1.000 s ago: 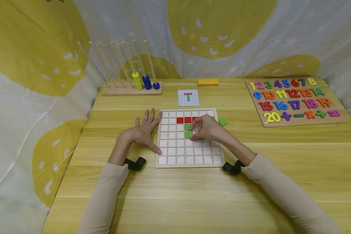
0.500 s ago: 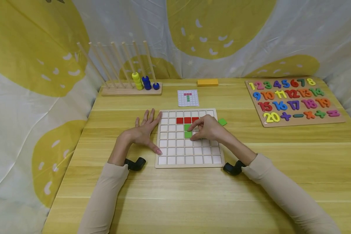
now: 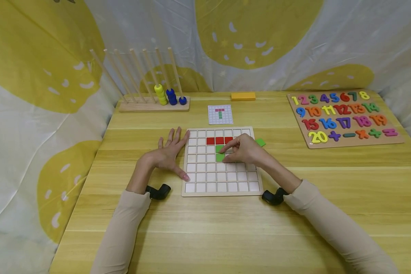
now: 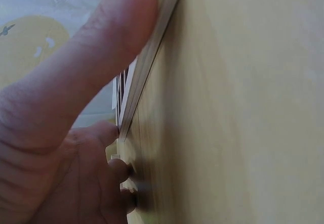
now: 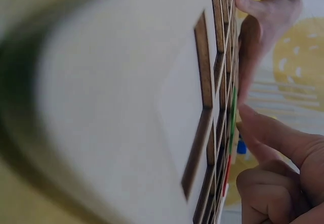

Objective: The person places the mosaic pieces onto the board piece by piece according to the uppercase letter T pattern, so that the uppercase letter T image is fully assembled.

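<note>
A wooden grid board [image 3: 205, 194] with white square cells lies on the table. Three red tiles [image 3: 219, 140] sit in a row near its top, the right one partly covered by the right hand. Two green tiles [image 3: 220, 157] are below the middle red one. My right hand [image 3: 244, 151] pinches the lower green tile at its upper and lower edges with index finger and thumb, other fingers curled. My left hand [image 3: 166, 155] is spread at the board's left side, index finger and thumb on its edge. Another green tile [image 3: 260, 142] lies just past the board's right edge.
Behind the board lies a pattern card [image 3: 220, 114] showing a red and green T. A peg rack [image 3: 154, 107] with yellow and blue beads stands at back left, an orange block [image 3: 243, 96] at back centre. On the right is a number puzzle [image 3: 349, 139].
My right thumb has shifted slightly up against the lower green tile, narrowing the gap to the index finger. My left hand and the board look unmoved.
</note>
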A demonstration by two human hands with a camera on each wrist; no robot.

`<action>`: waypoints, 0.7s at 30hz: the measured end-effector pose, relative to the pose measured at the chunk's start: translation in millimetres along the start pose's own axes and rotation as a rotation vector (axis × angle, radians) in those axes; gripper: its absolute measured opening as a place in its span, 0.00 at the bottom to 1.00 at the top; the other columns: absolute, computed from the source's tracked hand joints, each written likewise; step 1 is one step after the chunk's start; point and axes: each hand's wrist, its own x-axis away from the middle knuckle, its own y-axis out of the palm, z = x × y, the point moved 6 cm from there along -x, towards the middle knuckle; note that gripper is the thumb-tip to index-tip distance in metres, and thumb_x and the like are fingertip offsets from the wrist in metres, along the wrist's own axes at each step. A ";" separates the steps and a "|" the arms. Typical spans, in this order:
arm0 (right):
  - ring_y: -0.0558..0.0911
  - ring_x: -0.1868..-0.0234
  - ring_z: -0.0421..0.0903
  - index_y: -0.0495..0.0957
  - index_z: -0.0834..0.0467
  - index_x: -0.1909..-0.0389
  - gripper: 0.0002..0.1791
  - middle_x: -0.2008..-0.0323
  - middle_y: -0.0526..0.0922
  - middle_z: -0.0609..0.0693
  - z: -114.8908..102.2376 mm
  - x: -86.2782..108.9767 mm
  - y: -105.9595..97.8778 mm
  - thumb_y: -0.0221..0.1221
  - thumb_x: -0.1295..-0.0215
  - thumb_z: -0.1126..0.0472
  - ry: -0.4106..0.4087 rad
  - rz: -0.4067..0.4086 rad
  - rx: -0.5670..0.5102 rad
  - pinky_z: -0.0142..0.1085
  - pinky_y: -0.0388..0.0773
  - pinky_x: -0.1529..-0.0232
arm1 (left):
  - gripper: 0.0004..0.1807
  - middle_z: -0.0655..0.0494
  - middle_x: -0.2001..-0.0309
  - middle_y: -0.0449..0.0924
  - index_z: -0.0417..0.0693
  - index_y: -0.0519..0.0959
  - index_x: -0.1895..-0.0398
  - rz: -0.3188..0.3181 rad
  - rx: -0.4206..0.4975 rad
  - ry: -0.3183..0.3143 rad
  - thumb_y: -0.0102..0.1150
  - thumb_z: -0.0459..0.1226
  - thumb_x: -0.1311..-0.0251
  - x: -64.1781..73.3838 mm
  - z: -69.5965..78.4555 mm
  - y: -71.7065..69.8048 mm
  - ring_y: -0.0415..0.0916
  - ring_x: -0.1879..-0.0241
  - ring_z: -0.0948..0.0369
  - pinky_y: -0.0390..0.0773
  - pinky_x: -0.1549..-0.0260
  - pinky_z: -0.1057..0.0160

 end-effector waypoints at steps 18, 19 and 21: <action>0.56 0.79 0.41 0.85 0.58 0.45 0.20 0.82 0.54 0.43 50.0 40.2 -88.9 0.72 0.37 0.59 0.079 0.136 0.040 0.37 0.56 0.72 | 0.85 0.43 0.19 0.08 0.54 0.23 0.17 -0.006 -0.010 0.000 0.83 0.60 0.61 -0.1 0.4 0.1 0.05 0.20 0.44 0.17 0.26 0.30; 0.56 0.79 0.40 0.84 0.58 0.45 0.20 0.82 0.54 0.43 53.0 41.7 -91.7 0.72 0.37 0.59 0.087 0.136 0.039 0.36 0.56 0.72 | 0.85 0.43 0.19 0.08 0.54 0.23 0.17 -0.005 -0.009 0.001 0.83 0.60 0.62 -0.1 0.2 0.1 0.05 0.20 0.44 0.18 0.26 0.30; 0.57 0.79 0.40 0.83 0.59 0.44 0.21 0.83 0.55 0.42 57.6 43.5 -95.8 0.73 0.37 0.59 0.104 0.133 0.038 0.36 0.56 0.72 | 0.85 0.42 0.19 0.09 0.54 0.23 0.16 -0.003 -0.008 0.002 0.83 0.60 0.62 -0.2 0.0 0.1 0.05 0.20 0.43 0.18 0.26 0.29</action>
